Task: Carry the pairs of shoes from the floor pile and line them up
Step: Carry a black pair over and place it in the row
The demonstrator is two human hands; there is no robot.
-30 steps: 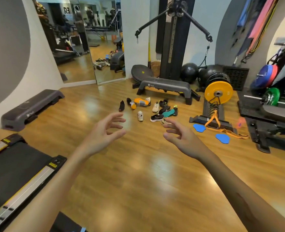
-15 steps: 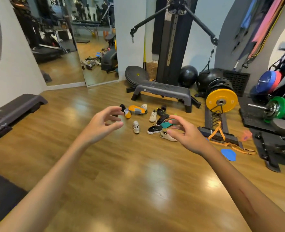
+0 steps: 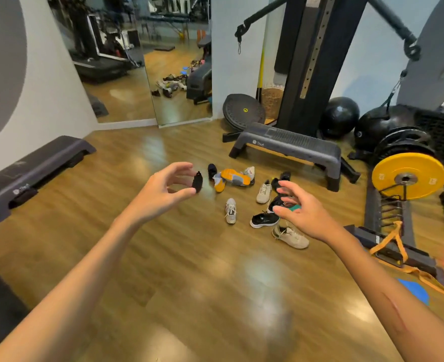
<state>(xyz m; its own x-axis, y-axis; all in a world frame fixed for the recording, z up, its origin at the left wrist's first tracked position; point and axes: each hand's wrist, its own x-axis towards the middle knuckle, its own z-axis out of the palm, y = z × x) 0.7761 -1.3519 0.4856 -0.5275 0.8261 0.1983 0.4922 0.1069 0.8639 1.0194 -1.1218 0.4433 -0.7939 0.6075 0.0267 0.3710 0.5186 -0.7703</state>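
Both hands, left hand (image 3: 163, 190) and right hand (image 3: 303, 214), reach out loosely curled and empty toward the scattered floor pile of sneakers (image 3: 247, 199); best grab a matching pair together.

The near step platform (image 3: 288, 145) reads "The" beside a round logo; other markings are illegible.

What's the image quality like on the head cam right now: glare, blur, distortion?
Head view: ceiling lights leave soft glare patches on the wooden floor; the right hand has motion-blurred fingertips, the left hand is sharper; wide-angle bending bows the cable machine and wall edges; far-right frame edge is smeared; the shoes stay legible, evenly lit, with faint shadows.
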